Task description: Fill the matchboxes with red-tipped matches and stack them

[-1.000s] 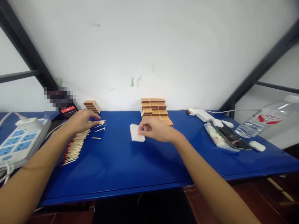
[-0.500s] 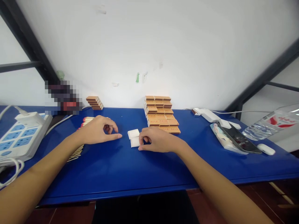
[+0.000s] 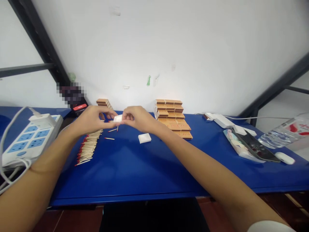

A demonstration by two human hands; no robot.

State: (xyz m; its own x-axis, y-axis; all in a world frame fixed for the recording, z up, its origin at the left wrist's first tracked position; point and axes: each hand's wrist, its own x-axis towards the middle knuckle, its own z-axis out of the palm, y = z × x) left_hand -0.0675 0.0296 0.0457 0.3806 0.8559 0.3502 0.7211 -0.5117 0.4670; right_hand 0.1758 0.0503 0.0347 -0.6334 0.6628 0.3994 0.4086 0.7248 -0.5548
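My left hand [image 3: 93, 118] and my right hand [image 3: 136, 118] meet above the blue table [image 3: 145, 174], and both pinch one small white matchbox tray [image 3: 117, 118] held between their fingertips. A second white tray [image 3: 144, 138] lies flat on the table just right of and below the hands. A long heap of red-tipped matches [image 3: 88, 149] lies under my left forearm, with a few loose matches [image 3: 111, 132] beside it. Behind my right hand stands a stepped stack of brown matchboxes [image 3: 172, 117].
A smaller stack of brown matchboxes [image 3: 103, 102] stands at the back left. A white-and-blue power strip [image 3: 29, 138] with cables sits at the far left. On the right lie a white adapter [image 3: 220, 120], a phone [image 3: 253, 146] on a pouch, a white mouse [image 3: 285, 158] and a lying water bottle [image 3: 285, 132].
My right hand lifted one white tray off the table and carried it left and up. My left hand rose to meet it. The other tray stayed on the table.
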